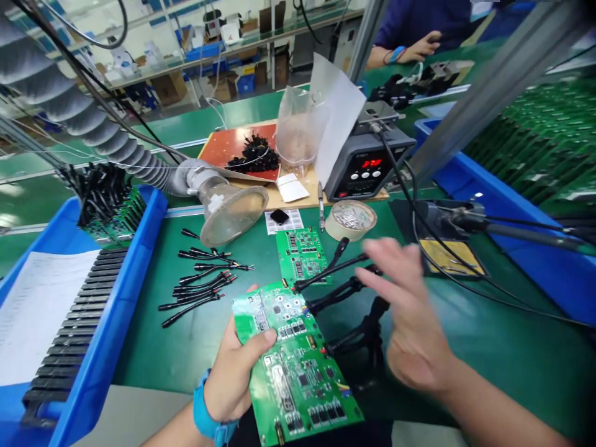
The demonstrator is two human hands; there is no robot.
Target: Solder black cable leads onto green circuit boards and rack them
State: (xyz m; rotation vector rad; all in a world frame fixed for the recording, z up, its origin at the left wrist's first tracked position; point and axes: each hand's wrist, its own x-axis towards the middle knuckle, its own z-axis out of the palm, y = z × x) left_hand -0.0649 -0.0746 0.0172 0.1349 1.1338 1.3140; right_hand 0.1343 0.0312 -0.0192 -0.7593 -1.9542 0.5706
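My left hand (235, 366), with a blue band at the wrist, grips a green circuit board (302, 347) by its left edge, thumb on top. Black cables (342, 290) run from the board's right side, with red and coloured wire ends at the joints. Just right of these cables is my right hand (412, 323), its fingers blurred but apart, with nothing visible in them. A second green circuit board (302, 248) lies flat on the bench behind the held one. Several loose short black cables (205, 282) lie in a row to the left.
A blue bin (100, 366) with slotted racks and boards stands left; another blue bin (503, 211) stands right. Behind are a fume funnel (233, 214), tape roll (350, 220) and soldering station (367, 164). A soldering iron holder (442, 217) sits right. Across the bench, a co-worker's hand (421, 48) shows.
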